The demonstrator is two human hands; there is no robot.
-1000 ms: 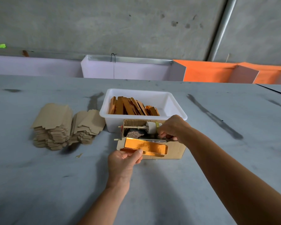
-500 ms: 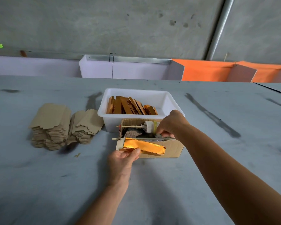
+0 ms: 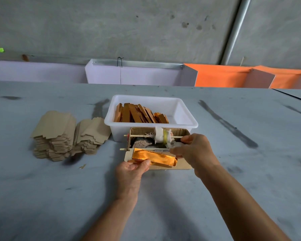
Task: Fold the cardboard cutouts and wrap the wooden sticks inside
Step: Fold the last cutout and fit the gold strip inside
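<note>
Gold-lined cutout (image 3: 154, 158) – long axis left-right, both hands gripping ends.

— What sits right behind the grip?
— A box (image 3: 139, 131), a cloth roller (image 3: 161, 137) across it; a white tub (image 3: 184, 110) just beyond.
— Farther off?
— Lilac panels (image 3: 137, 75) and orange ones (image 3: 221, 75) at the table's (image 3: 42, 197) far edge, a pipe (image 3: 236, 26) up the wall (image 3: 111, 23).

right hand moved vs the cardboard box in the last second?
Yes. The right hand was reaching over the cardboard box toward the cloth-wrapped stick; it has drawn back toward the person, to the box's near right side by the gold-lined cutout.
</note>
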